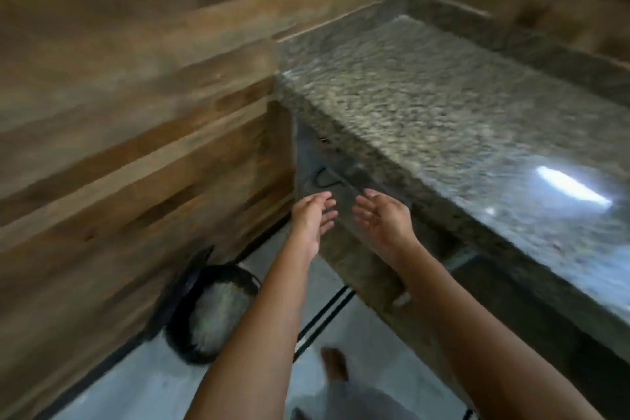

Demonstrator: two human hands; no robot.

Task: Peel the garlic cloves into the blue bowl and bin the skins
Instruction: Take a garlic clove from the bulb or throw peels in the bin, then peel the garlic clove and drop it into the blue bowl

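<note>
While both arms reach out beside the end edge of the granite surface (443,106), left grip (312,218) and right grip (383,220) are open, fingers relaxed, holding nothing, a gap between them. Round bin (175,327) stands mouth-up on the pale floor (153,382), below left (frame blurred), against the wood-panelled wall (119,112)

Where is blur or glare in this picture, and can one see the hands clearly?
Head view: motion blur smears the whole frame, most on the wooden wall and granite counter; a white glare patch lies on the counter at right; the bin is dim; left hand and right hand, both empty, are soft but readable.
</note>
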